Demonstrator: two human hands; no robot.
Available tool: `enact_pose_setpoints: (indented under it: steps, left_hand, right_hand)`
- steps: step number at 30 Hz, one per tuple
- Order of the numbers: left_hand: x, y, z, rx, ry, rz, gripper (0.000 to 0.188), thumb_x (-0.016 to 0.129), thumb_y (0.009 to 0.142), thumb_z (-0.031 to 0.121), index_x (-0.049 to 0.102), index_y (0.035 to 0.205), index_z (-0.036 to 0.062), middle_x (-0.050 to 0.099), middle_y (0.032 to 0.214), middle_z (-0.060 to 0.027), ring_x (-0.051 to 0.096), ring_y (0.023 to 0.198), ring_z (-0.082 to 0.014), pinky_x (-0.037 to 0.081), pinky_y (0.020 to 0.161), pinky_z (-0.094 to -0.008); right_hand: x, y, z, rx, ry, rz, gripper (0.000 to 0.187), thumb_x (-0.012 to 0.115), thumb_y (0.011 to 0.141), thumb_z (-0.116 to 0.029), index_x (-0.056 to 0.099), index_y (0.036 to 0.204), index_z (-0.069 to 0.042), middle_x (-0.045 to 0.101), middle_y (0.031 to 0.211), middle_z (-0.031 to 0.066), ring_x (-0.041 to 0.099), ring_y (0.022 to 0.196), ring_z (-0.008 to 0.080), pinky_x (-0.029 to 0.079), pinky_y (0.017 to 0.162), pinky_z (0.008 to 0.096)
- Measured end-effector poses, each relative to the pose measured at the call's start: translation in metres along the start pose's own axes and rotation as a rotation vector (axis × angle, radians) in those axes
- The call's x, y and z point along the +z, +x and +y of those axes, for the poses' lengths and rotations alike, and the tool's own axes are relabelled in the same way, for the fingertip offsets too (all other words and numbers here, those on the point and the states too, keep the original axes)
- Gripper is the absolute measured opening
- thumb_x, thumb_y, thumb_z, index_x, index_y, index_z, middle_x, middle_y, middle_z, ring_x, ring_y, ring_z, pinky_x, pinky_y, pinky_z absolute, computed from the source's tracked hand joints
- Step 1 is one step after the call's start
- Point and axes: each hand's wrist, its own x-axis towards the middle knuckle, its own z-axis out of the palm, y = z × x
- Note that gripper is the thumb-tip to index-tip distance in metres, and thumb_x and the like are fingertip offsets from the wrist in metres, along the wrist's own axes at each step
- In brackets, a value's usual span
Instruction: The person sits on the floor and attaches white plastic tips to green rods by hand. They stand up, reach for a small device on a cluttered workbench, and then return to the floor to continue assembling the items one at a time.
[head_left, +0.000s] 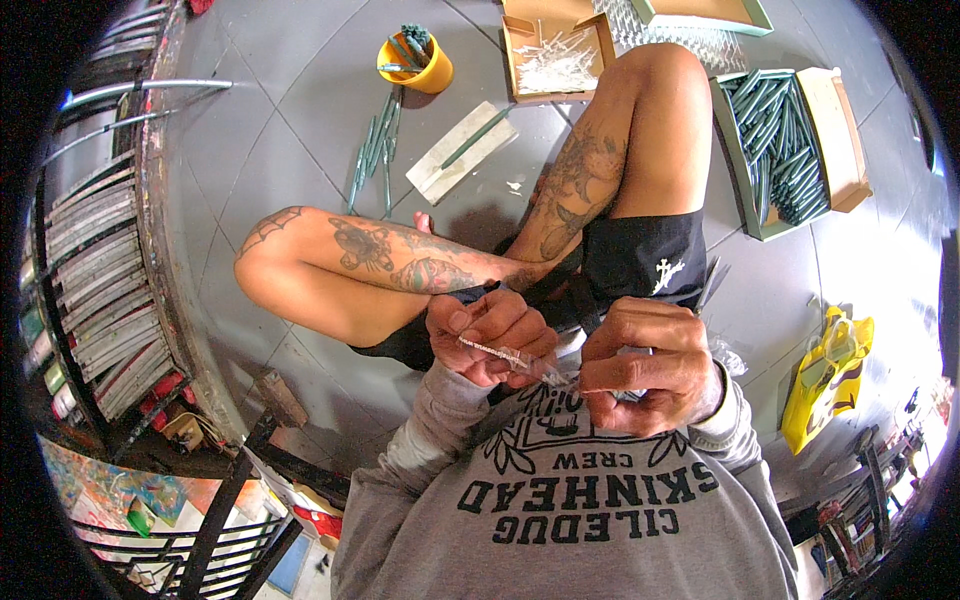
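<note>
My left hand [490, 335] is closed in front of my lap, its thumb and fingers pinching a narrow clear strip [505, 355] with printing on it. The strip runs toward my right hand [650, 365], whose fingers are curled at its other end. Metal blades, seemingly of scissors [712, 285], stick out beyond my right knuckles; their handles are hidden in that hand. Crinkled clear plastic [728, 357] shows beside the right wrist. Beyond my crossed legs, a dark green pen [476, 138] lies on a pale flat board [440, 172] on the floor.
Several green pens [375, 145] lie left of the board, near a yellow cup [430, 72] holding more. A box of white sticks [555, 65] stands at the far middle, a box of green pens [780, 150] at right. A yellow bag [830, 375] sits right; racks [100, 260] line the left.
</note>
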Motion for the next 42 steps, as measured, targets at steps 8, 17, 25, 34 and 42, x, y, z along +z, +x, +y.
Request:
enact_pose_setpoints:
  steps: [8,17,25,34,42]
  left_hand:
    - [-0.005,-0.002,-0.001,0.018,0.002,-0.024,0.027,0.061,0.077,0.038,0.050,0.063,0.0180,0.048,0.068,0.0018,0.049,0.069,-0.0142,0.043,0.060,-0.0295]
    - [-0.001,0.007,0.000,0.028,-0.046,-0.115,0.026,0.060,0.077,0.038,0.050,0.063,0.0189,0.047,0.067,0.0032,0.047,0.067,-0.0142,0.043,0.059,-0.0291]
    - [0.005,0.011,-0.003,0.070,-0.089,-0.132,0.026,0.059,0.077,0.038,0.049,0.062,0.0185,0.045,0.063,0.0042,0.045,0.065,-0.0144,0.043,0.060,-0.0291]
    - [0.003,0.010,0.000,0.072,-0.121,-0.127,0.024,0.058,0.077,0.037,0.049,0.064,0.0193,0.044,0.063,0.0055,0.043,0.065,-0.0140,0.042,0.060,-0.0291]
    - [-0.011,-0.003,0.008,0.032,-0.017,-0.117,0.021,0.057,0.076,0.036,0.049,0.064,0.0204,0.043,0.063,0.0061,0.041,0.066,-0.0136,0.042,0.060,-0.0291]
  right_hand:
    - [0.000,0.000,0.000,-0.010,0.010,0.006,0.017,0.071,0.064,-0.003,0.066,0.080,-0.007,0.059,0.075,0.0067,0.059,0.063,0.0241,0.048,0.053,0.0346]
    - [-0.002,-0.002,0.000,-0.010,0.035,0.000,0.018,0.071,0.063,-0.002,0.066,0.080,-0.006,0.059,0.074,0.0073,0.059,0.062,0.0246,0.047,0.052,0.0353]
    - [-0.002,-0.001,-0.001,-0.019,0.039,0.014,0.018,0.070,0.063,-0.002,0.066,0.080,-0.005,0.059,0.073,0.0075,0.060,0.062,0.0245,0.047,0.052,0.0352]
    - [-0.004,-0.002,-0.001,-0.020,0.035,0.003,0.018,0.070,0.063,-0.002,0.066,0.081,-0.005,0.060,0.074,0.0077,0.061,0.063,0.0243,0.048,0.052,0.0349]
    - [-0.004,-0.004,-0.002,-0.010,0.042,-0.001,0.019,0.070,0.062,-0.001,0.066,0.080,-0.005,0.060,0.075,0.0074,0.061,0.063,0.0244,0.048,0.053,0.0352]
